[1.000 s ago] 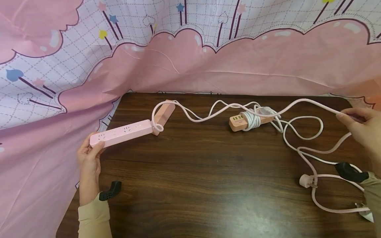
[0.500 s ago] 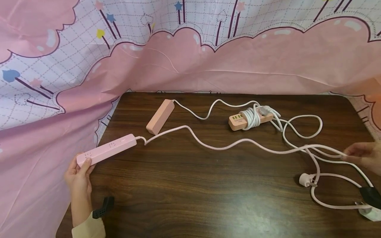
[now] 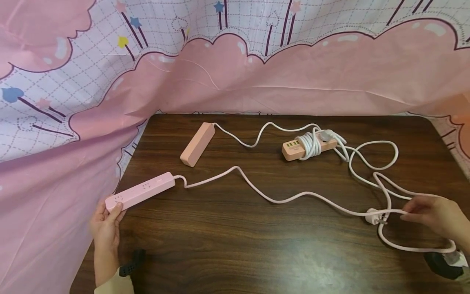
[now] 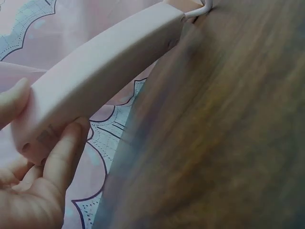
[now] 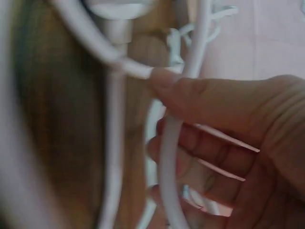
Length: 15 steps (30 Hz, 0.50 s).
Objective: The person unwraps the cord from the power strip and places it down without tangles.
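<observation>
At the table's left side my left hand grips the outer end of a pink power strip, thumb on top. The left wrist view shows the fingers under that end of the strip. A pink cord runs in waves from the strip across to my right hand, which pinches it between thumb and fingers. Another stretch of cord passes across the fingers in the right wrist view. Just left of that hand the cord crosses over a pale pink plug.
Behind lies a peach block with a white cord to a peach power strip, wound with white cord and with a plug on it. A second plug sits by the right wrist. A patterned cloth hangs behind.
The pink strip has come down and left, off the peach block. My right hand has lowered toward the front with the cord, which now lies further forward on the table.
</observation>
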Available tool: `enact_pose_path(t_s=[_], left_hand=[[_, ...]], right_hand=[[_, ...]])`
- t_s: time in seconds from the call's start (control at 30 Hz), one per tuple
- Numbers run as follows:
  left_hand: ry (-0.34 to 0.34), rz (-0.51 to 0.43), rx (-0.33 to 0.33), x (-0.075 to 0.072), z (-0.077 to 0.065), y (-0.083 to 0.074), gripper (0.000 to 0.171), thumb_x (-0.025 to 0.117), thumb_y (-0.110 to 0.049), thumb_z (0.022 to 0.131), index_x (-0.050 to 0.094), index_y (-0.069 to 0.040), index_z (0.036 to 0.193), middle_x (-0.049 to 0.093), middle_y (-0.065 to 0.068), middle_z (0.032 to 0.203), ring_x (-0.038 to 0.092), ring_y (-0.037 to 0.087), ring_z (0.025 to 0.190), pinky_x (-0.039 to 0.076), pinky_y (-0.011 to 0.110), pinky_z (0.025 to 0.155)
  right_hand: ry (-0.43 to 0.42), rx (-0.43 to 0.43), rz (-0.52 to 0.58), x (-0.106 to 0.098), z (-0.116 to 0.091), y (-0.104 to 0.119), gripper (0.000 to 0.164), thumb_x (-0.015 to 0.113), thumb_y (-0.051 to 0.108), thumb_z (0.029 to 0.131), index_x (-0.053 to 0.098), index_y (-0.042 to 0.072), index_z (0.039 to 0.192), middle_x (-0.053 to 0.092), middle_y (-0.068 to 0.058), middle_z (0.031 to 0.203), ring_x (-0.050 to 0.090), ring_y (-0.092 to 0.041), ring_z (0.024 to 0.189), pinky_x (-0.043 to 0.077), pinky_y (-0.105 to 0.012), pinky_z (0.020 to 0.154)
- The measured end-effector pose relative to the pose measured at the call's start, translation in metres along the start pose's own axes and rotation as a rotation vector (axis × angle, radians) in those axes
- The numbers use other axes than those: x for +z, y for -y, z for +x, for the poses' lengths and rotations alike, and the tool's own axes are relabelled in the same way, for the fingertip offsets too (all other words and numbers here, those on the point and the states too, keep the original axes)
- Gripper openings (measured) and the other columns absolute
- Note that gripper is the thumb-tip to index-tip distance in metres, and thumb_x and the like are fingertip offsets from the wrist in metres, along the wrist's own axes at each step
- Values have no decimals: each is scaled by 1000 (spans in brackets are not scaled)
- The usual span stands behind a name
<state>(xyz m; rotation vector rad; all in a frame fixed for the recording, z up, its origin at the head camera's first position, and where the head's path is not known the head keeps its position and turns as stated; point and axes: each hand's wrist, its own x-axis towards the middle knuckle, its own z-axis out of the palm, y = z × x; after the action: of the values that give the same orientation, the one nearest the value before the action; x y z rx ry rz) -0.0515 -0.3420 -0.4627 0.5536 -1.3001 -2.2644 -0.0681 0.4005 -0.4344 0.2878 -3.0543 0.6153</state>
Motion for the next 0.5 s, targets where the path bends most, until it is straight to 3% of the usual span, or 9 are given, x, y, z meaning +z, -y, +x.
enact_pose_path(t_s=[0.2,0.37,0.5], left_hand=[[139,151,-17,-11,-5,5,31,55,18,84,59,1,110,65,5,97,65,10,83,52,20,71],[190,438,-2,-19,-6,7,36,62,14,82,58,-1,114,65,-8,98,61,2,86,49,13,73],[240,627,-12,-24,-7,6,43,66,13,79,52,5,119,63,-17,97,59,-4,88,47,10,72]], right_hand=[[-37,-99,59,24,-5,-8,32,82,4,57,56,23,62,50,24,58,43,7,53,32,-18,49],[-51,-115,43,34,-8,-6,33,82,5,56,56,23,62,49,25,59,42,8,54,31,-19,50],[-74,-129,4,37,-7,-4,34,83,5,55,55,23,62,48,25,58,42,8,53,31,-19,50]])
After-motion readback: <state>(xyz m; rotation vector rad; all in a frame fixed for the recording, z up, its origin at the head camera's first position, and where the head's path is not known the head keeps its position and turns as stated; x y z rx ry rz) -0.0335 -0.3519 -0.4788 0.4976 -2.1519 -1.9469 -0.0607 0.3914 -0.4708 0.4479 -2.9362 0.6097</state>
